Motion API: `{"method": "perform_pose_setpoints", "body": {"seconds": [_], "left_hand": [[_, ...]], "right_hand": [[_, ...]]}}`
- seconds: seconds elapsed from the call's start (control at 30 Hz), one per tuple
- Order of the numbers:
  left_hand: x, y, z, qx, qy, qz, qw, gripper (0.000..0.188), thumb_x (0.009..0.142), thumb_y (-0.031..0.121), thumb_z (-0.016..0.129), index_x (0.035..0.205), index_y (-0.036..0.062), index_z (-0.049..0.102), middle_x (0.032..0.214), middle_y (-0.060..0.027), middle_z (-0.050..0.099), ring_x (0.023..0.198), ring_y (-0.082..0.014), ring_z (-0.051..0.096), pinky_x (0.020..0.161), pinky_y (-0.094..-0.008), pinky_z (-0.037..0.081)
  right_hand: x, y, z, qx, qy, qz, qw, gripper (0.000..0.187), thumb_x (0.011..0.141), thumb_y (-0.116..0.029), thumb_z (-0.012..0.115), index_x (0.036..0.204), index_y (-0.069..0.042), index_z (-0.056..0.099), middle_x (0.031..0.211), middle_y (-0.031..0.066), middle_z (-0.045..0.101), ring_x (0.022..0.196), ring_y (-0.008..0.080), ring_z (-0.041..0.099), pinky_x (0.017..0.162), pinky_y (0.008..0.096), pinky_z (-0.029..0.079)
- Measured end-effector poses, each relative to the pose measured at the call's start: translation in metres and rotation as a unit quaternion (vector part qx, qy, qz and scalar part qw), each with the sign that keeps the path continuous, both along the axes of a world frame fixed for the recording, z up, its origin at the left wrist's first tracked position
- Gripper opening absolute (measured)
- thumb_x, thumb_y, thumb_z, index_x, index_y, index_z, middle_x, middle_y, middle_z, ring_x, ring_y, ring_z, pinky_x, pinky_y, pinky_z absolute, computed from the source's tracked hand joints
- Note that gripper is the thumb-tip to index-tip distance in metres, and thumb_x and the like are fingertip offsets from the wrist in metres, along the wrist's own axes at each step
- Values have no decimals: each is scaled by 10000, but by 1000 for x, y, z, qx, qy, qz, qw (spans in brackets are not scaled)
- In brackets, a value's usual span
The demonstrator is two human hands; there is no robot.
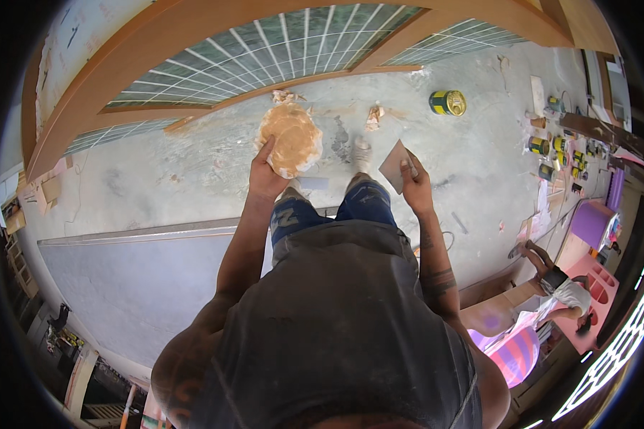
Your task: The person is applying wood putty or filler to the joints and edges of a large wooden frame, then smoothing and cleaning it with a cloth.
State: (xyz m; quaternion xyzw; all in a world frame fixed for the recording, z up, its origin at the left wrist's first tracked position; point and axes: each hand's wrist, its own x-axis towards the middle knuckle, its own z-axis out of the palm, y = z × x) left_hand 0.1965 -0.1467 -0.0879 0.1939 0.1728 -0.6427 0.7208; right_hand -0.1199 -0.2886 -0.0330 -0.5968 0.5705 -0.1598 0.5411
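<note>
My left hand (266,176) grips the near left edge of a roundish board smeared with tan putty (291,137), its thumb lying on top. White crust shows along the board's rim. In my right hand (416,184) is a flat, square-cornered putty knife (394,166), with the thumb pressed against it and one corner pointing away from me. The blade is apart from the board, to its right. My fingers under both things are mostly hidden.
A brown wooden frame with wire-grid panes (286,46) stands ahead. A yellow-green can (447,103) and crumpled scraps (373,117) lie on the concrete floor. Several cans (539,146) stand far right. Behind me on the left is a large grey panel (143,286); another person (569,293) is at right.
</note>
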Motion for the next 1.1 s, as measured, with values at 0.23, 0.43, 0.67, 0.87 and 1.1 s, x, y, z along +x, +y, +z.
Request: {"method": "perform_pose_setpoints", "body": {"seconds": [0.23, 0.43, 0.67, 0.87, 1.1], "left_hand": [[-92, -65, -37, 45, -33, 97, 994, 547, 1099, 344, 455, 1544, 39, 365, 1532, -168, 491, 1413, -330, 490, 1188, -493, 405], [-204, -172, -173, 101, -103, 237, 961, 596, 1101, 469, 407, 1537, 63, 384, 1446, -121, 559, 1327, -278, 566, 1124, -457, 467], [-279, -311, -268, 328, -209, 148, 909, 830, 1057, 684, 313, 1541, 15, 400, 1386, -103, 566, 1198, -204, 573, 1046, -345, 457], [-271, -415, -338, 290, -310, 258, 868, 1039, 993, 797, 148, 1592, -45, 254, 1543, -229, 405, 1403, -268, 413, 1093, -343, 417], [-248, -474, -393, 132, -322, 412, 842, 780, 1102, 570, 224, 1526, -79, 307, 1405, -222, 501, 1318, -301, 454, 1126, -369, 332]], "right_hand": [[-47, -112, -19, -251, 49, 224, 940, 347, 958, -30, 580, 1296, 42, 620, 1141, 288, 670, 1061, 467, 663, 946, 472, 533], [-71, -260, -145, -258, 83, 390, 880, 384, 923, -30, 597, 1302, 34, 595, 1187, 314, 662, 1098, 482, 651, 949, 503, 537], [1, -338, -215, -310, 9, 513, 800, 288, 972, -45, 587, 1258, -15, 613, 1167, 240, 679, 1039, 457, 669, 852, 486, 554], [58, -359, -268, -409, 26, 553, 726, 249, 983, -59, 583, 1219, -2, 639, 1126, 233, 665, 984, 448, 668, 832, 480, 549], [98, -353, -304, -578, 84, 563, 585, 343, 951, 26, 580, 1284, 21, 662, 1163, 225, 679, 1009, 402, 689, 870, 436, 557]]}}
